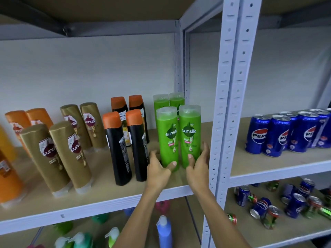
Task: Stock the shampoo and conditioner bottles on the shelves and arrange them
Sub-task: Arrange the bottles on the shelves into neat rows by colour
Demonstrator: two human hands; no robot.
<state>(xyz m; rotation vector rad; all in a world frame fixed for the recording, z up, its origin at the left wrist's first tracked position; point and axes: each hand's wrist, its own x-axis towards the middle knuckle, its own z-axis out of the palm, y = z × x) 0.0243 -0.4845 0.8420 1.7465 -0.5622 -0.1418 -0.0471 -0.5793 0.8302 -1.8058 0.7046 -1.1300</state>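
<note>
Both hands are working the shelf (pixel 100 197) now: the left hand (pixel 158 170) is curling round the base of the front-left green bottle (pixel 168 138), thumb lying across its front, while the right hand (pixel 198 166) is cupping the front-right green bottle (pixel 190 135), thumb on the label side and fingers wrapping its far side. The two bottles are standing upright, touching, at the shelf's right end beside the grey upright (pixel 227 108), with black orange-capped bottles (pixel 125 149) just to their left
</note>
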